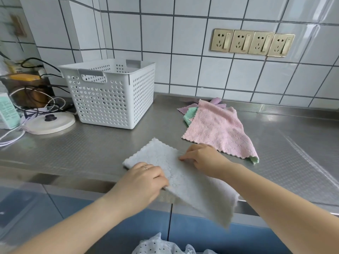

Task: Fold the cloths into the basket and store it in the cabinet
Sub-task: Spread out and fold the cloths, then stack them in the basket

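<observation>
- Your left hand (145,177) curls over the near edge of the pale grey cloth (166,163), gripping it; its fingertips are hidden underneath.
- Your right hand (202,158) pinches the cloth's fuzzy fold at the steel counter (91,143) front edge, and one corner droops off.
- Mid-counter, a pink waffle-textured cloth (218,131) covers green and lilac ones.
- Toward the back left, the white perforated plastic basket (108,94) stands upright, its inside mostly unseen.

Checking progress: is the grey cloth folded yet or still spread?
Spread, single layer: the grey cloth lies on the counter, its near end hanging over the edge.
</observation>
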`<state>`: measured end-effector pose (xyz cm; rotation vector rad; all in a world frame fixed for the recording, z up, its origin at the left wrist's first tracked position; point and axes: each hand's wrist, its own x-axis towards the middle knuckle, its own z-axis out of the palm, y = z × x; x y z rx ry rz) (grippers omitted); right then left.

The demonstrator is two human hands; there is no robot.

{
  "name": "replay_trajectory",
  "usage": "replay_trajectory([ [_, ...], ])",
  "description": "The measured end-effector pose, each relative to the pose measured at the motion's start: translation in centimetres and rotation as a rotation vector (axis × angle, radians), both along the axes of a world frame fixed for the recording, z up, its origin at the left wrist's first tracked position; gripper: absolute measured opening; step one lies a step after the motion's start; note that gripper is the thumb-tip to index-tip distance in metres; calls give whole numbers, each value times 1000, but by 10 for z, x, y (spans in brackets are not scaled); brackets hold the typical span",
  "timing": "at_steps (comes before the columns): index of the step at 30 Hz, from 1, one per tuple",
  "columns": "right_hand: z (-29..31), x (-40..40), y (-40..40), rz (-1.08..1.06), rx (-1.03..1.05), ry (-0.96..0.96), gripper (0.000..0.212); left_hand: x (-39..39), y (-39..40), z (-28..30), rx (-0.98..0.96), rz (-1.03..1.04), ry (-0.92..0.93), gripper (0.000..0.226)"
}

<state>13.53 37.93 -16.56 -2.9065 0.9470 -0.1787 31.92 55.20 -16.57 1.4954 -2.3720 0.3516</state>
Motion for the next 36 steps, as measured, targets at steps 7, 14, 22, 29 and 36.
replay_trajectory([
  [7, -2, -6, 12, 21, 10, -44, 47, 49, -16, 13, 51, 196, -38, 27],
  [14, 4, -43, 38, 146, -145, -60, 47, 71, -16, 10, 187, 124, 28, 40],
  [22, -12, -58, 61, 318, -237, 172, 76, 61, 9, -17, 147, -45, -292, 90],
  [29, -16, -41, 69, 346, -172, -57, 44, 53, 1, -27, 46, -125, -158, 82],
  [36, -3, -13, 59, -151, 309, -644, 36, 58, -9, -25, 292, 95, 729, 33],
])
